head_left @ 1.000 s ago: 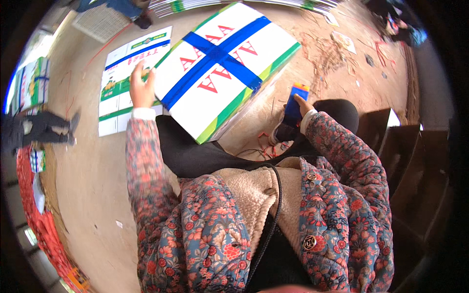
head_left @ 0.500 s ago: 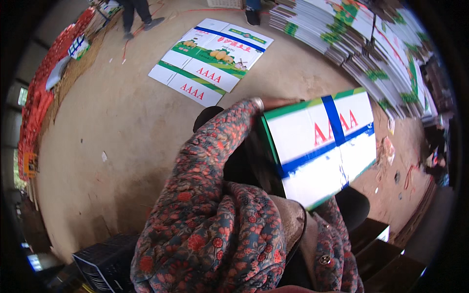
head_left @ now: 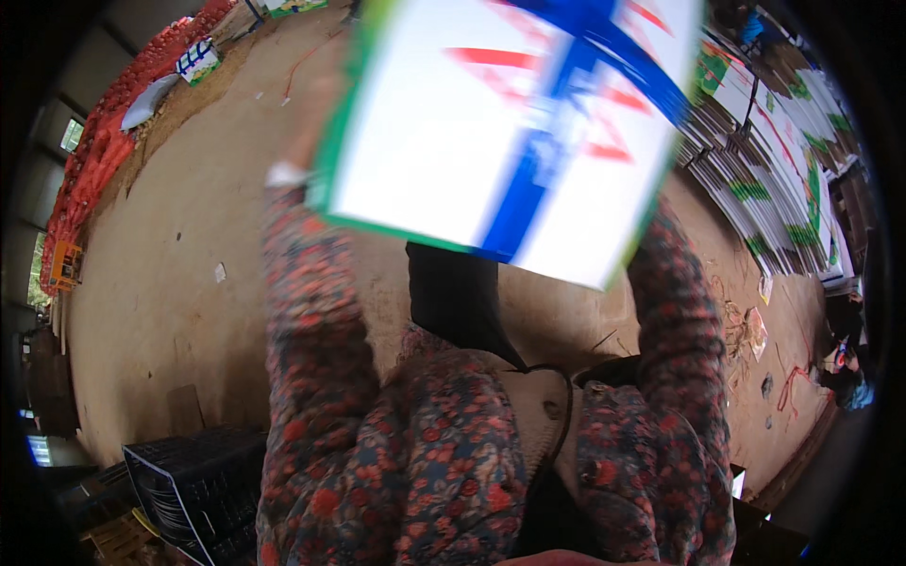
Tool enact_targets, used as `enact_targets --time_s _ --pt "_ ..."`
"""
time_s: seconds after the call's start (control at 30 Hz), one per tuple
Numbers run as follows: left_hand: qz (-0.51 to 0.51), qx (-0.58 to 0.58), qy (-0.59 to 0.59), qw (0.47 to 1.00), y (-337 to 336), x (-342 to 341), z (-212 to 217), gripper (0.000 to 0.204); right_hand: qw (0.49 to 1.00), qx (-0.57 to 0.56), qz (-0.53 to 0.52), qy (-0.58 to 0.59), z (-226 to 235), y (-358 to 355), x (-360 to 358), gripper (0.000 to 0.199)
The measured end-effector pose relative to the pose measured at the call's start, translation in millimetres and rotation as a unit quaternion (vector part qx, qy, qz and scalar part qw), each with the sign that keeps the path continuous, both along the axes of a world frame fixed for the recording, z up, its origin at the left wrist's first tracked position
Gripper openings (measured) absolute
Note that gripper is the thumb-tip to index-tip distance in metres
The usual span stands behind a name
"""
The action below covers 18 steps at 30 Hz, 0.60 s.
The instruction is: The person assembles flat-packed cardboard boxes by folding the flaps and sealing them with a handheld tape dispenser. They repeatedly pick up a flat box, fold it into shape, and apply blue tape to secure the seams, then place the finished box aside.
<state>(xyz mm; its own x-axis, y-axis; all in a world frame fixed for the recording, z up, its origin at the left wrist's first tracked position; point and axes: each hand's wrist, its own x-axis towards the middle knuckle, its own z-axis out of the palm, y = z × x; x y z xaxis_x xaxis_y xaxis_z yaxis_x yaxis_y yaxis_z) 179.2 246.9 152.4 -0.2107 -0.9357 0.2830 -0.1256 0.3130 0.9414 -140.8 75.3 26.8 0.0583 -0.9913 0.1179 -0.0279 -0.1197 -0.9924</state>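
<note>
Holding a flat white cardboard box with green edges, red marks and crossed blue tape raised high before the head camera, blurred. Left hand grips its left edge. Right hand hidden behind the box; grip cannot be told. Hands well apart. Stacked flattened cartons lie right; black plastic crate lower left.

We hold the box up before us. Stacked cartons lie to its right. A crate sits below left.
</note>
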Motion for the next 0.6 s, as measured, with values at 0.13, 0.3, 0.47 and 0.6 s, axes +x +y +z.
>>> enact_targets --time_s 0.13,0.3,0.47,0.6 --pt "0.168 0.032 0.233 0.957 95.5 71.4 -12.9 0.076 0.991 -0.091 0.083 -0.056 32.7 6.4 166.2 0.045" --pt "0.393 -0.043 0.361 0.845 166.0 154.0 -130.8 0.066 0.975 -0.158 0.136 -0.082 -14.1 57.2 267.5 0.029" --pt "0.726 0.102 -0.249 0.633 189.0 232.4 -298.6 0.065 0.964 0.076 0.231 0.11 -94.5 80.7 289.4 0.052" --pt "0.646 0.121 -0.358 0.663 195.5 287.4 -301.1 0.05 0.962 0.175 0.212 -0.01 -124.8 83.3 253.9 0.046"
